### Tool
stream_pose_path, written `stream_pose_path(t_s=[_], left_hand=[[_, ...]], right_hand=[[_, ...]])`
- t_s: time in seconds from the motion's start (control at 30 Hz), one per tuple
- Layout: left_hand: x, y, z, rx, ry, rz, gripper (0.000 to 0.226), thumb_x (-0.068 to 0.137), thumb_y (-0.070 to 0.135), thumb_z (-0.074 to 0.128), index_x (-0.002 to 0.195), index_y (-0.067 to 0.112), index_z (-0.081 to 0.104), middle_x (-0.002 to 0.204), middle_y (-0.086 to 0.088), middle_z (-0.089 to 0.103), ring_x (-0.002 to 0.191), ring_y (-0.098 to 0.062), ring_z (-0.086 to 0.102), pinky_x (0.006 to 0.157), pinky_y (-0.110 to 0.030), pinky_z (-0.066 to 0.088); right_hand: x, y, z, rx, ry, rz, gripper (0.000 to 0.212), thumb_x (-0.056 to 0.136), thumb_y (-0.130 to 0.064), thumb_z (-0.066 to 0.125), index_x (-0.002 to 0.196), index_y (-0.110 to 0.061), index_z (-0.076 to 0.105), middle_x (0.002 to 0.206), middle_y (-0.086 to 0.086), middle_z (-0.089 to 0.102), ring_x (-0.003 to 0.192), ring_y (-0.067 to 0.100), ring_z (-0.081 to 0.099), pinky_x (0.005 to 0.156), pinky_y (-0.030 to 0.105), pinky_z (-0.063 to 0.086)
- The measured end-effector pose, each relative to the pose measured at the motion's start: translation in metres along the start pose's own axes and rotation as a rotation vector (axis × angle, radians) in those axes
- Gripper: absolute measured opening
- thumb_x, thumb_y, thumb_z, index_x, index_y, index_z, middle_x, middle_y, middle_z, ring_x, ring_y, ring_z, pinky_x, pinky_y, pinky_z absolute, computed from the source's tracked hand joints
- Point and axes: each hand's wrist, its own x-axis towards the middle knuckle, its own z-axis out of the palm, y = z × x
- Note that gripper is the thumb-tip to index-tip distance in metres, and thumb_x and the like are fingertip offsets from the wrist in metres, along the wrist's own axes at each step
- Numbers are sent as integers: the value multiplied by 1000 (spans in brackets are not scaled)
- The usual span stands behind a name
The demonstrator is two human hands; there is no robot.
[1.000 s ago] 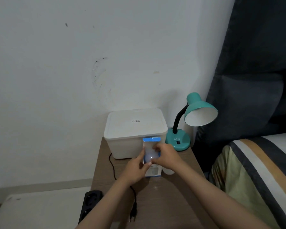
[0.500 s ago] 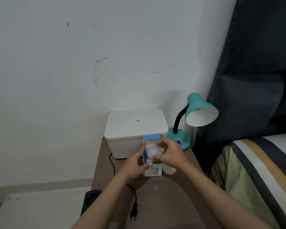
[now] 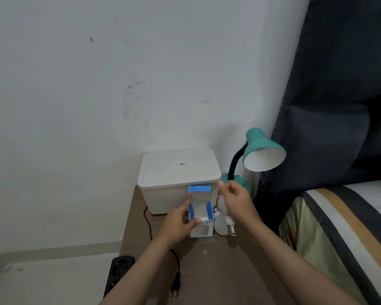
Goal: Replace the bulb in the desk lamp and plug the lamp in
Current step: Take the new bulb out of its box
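Note:
The teal desk lamp (image 3: 263,154) stands at the back right of the wooden bedside table (image 3: 207,271); no bulb shows inside its shade. My left hand (image 3: 176,225) grips an open blue and white bulb box (image 3: 201,223) standing upright. Just right of the box, my right hand (image 3: 237,201) is closed around a white bulb (image 3: 221,202), level with the box's top. A second white bulb (image 3: 220,227) lies on the table beside the box. The lamp's black cord ends in a loose plug (image 3: 175,289) near the front edge.
A white lidded storage bin (image 3: 178,170) sits against the wall behind the box. A black power strip (image 3: 119,271) lies low to the table's left. A bed with a striped cover (image 3: 339,227) and a dark headboard (image 3: 339,95) fill the right side.
My right hand has drawn the white bulb up out of the box and moved it to the right. My left hand has kept its hold on the box, whose top flap now stands open.

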Motion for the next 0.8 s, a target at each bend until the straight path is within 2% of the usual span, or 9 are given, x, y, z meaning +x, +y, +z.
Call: stream_pose_path(t_s=[0.1, 0.17, 0.23, 0.4, 0.53, 0.63, 0.8], left_hand=[[-8, 6, 4, 54, 142, 48, 70, 81, 39, 68, 140, 35, 31, 111, 5, 47, 94, -3, 50, 63, -3, 37], [-11, 7, 7, 37, 220, 74, 61, 79, 34, 71, 133, 27, 44, 110, 6, 48, 99, -5, 49, 66, -1, 37], [-12, 8, 10, 35, 273, 93, 54, 77, 31, 73, 126, 23, 51, 108, 10, 51, 100, -4, 51, 69, -1, 36], [-13, 7, 16, -60, 333, 88, 50, 73, 27, 78, 116, 24, 54, 106, 14, 58, 99, 0, 55, 72, -3, 40], [-14, 9, 17, -90, 347, 108, 46, 73, 21, 78, 113, 20, 56, 104, 12, 59, 97, -2, 57, 71, -1, 43], [-14, 9, 17, -43, 364, 126, 35, 73, 19, 78, 103, 15, 61, 100, 7, 61, 90, -1, 57, 69, 1, 40], [-12, 5, 18, 55, 365, 120, 19, 73, 24, 77, 87, 16, 66, 87, 5, 60, 77, -7, 59, 65, -5, 40]], right_hand=[[-3, 1, 6, -192, -24, 26, 20, 82, -40, 68, 91, -23, 63, 75, 1, 64, 68, 13, 60, 55, 20, 45], [-4, 7, 12, -241, -64, 9, 26, 79, -35, 73, 102, -28, 64, 75, 0, 67, 70, 11, 63, 56, 16, 45], [-5, 13, 18, -288, -79, -25, 28, 78, -32, 74, 104, -27, 68, 79, -4, 69, 76, 6, 64, 62, 14, 45], [-9, 19, 23, -368, -74, -108, 16, 79, -27, 73, 93, -18, 76, 88, -6, 74, 80, 2, 64, 71, 11, 47], [-13, 26, 24, -468, -54, -128, 17, 77, -30, 73, 91, -20, 76, 90, -6, 74, 87, 11, 64, 79, 27, 53], [-18, 29, 24, -522, -67, -142, 18, 77, -30, 73, 91, -20, 76, 90, -5, 69, 87, 12, 60, 74, 23, 46], [-21, 32, 26, -529, -74, -125, 18, 78, -29, 72, 93, -19, 76, 91, -4, 66, 84, 9, 56, 70, 19, 38]])
